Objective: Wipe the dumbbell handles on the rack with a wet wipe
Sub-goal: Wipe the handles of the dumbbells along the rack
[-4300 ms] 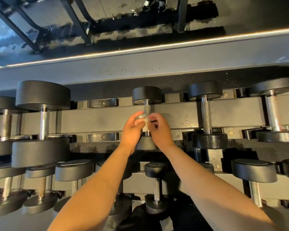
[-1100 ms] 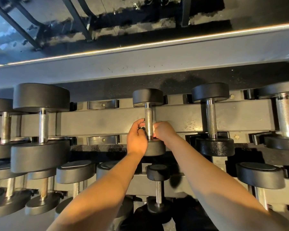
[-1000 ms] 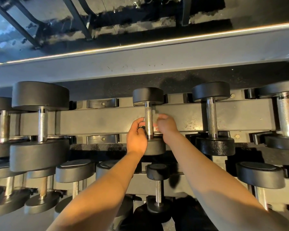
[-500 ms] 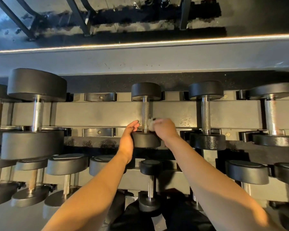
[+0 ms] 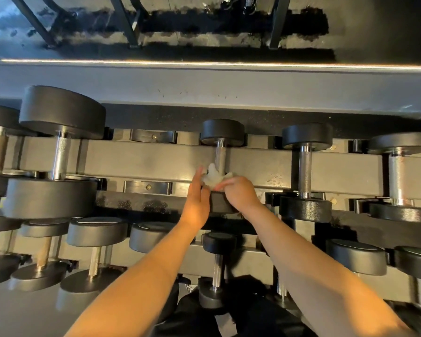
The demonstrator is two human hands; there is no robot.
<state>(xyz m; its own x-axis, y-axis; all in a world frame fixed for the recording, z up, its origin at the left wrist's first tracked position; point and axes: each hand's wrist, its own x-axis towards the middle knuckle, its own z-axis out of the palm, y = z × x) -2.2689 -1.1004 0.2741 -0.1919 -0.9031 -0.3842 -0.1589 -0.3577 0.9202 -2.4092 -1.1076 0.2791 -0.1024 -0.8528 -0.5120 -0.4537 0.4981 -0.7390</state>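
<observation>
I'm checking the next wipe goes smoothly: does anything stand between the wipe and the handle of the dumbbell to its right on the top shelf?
Nothing visible does. The wet wipe, pinched by the right hand, sits at the small dumbbell's handle; only bare rack beam lies before the next handle.

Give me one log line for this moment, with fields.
right hand: holds wet wipe | left hand: open beside | target: dumbbell handle

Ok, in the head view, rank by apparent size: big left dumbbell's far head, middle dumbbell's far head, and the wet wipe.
1. Big left dumbbell's far head
2. Middle dumbbell's far head
3. Wet wipe, partly hidden by the hands
</observation>
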